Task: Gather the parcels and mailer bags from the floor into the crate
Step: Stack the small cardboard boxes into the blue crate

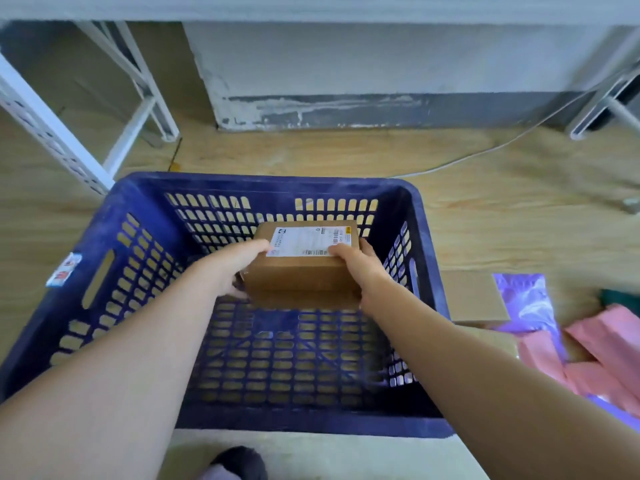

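A brown cardboard parcel (301, 268) with a white shipping label sits low inside the blue slotted crate (104, 271), near its far wall. My left hand (235, 268) grips the parcel's left end and my right hand (360, 268) grips its right end, thumbs on top. The crate's floor around the parcel shows no other parcels. On the floor right of the crate lie another cardboard parcel (474, 299), a purple mailer bag (526, 303) and pink mailer bags (602, 355).
White metal shelf legs (52, 133) stand at the back left, and another white frame (595, 112) at the back right. A white cable (485, 150) runs across the wooden floor behind the crate. A grey wall base lies beyond. My foot (239, 462) shows below the crate.
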`<state>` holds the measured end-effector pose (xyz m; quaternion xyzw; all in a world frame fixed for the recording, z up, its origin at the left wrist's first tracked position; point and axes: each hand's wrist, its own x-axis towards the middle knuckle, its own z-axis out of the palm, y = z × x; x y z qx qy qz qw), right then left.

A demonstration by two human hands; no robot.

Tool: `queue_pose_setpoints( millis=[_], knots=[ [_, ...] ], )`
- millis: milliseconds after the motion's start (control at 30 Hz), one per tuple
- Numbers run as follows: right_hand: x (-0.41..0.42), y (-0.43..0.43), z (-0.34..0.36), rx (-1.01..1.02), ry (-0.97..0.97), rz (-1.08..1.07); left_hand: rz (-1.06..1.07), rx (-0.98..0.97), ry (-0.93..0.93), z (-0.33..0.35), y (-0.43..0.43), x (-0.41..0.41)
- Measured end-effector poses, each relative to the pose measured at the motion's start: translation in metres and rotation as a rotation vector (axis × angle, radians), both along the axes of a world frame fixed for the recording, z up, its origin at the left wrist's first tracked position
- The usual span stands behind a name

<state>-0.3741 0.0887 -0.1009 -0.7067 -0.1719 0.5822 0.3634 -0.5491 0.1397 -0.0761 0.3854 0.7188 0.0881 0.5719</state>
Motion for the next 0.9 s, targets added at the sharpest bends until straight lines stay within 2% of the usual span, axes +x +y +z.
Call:
queue_pose_setpoints(
  millis=[133, 367, 700, 900],
  knots=[
    [0.003, -0.013, 0.023, 0.052, -0.005, 0.086, -0.098, 0.001, -0.021, 0.030, -0.009, -0.009],
    [-0.016, -0.006, 0.027, 0.076, 0.102, 0.171, -0.060, 0.120, -0.014, 0.033, -0.003, -0.034],
    [-0.090, 0.032, -0.038, 0.005, 0.123, 0.254, 0.274, 0.105, -0.018, -0.030, 0.003, -0.094],
    [-0.132, 0.047, -0.061, 0.003, 0.182, 0.313, 0.311, 0.214, 0.106, -0.050, 0.020, -0.124]
  ],
)
